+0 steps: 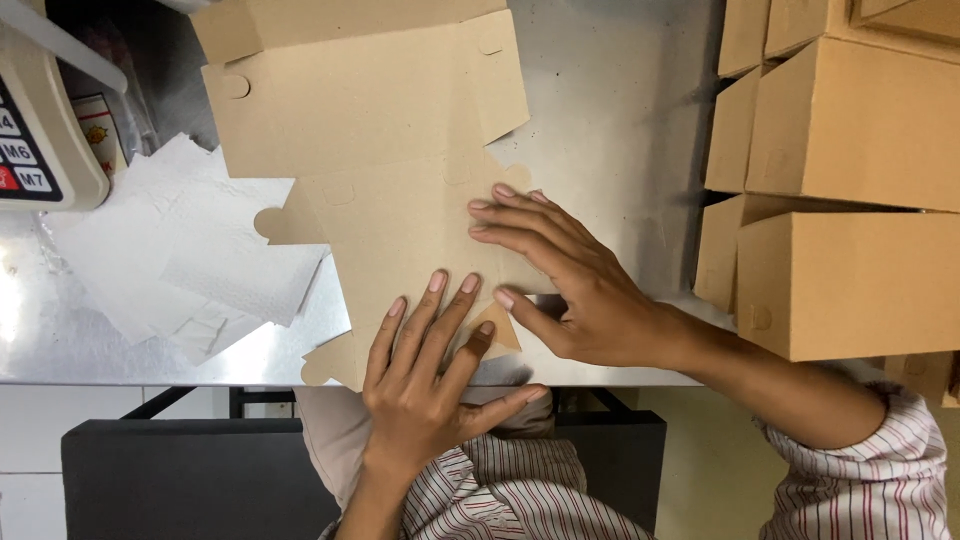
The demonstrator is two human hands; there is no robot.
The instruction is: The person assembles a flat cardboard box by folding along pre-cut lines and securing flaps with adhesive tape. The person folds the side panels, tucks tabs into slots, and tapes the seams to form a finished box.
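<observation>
Both palms flat, fingers spread wide, gripping nothing: left hand (425,375) and right hand (575,285) press the flat cardboard box blank (385,150) against the steel table (610,110) so it cannot slide. Assembled boxes (850,200) sit stacked far right, off my working patch.

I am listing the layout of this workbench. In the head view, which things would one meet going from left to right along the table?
Weighing scale → white paper sheets → flat cardboard blank, with the left hand and right hand pressing it → folded cardboard boxes.
</observation>
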